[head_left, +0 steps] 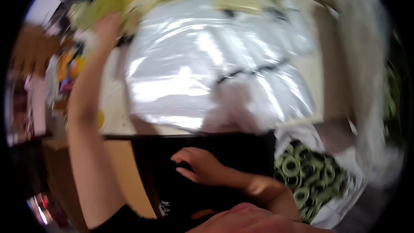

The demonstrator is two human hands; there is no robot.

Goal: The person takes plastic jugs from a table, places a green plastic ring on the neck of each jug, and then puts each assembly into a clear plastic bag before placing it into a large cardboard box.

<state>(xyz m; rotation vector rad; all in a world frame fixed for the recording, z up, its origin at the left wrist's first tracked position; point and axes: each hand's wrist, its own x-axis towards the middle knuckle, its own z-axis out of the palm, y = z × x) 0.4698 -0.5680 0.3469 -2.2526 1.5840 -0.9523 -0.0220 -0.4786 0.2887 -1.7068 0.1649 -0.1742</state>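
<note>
We see a wide sheet of clear shiny plastic [215, 60] spread over the table [114, 112], blurred. Our left hand [108, 26] reaches far up to yellow-green pieces [103, 4] at the sheet's upper left corner; we cannot tell its grip. Our right hand [200, 166] rests with fingers loosely spread, holding nothing, against dark cloth [215, 146] below the table edge.

Bare forearms, no sleeves showing, black garment below
</note>
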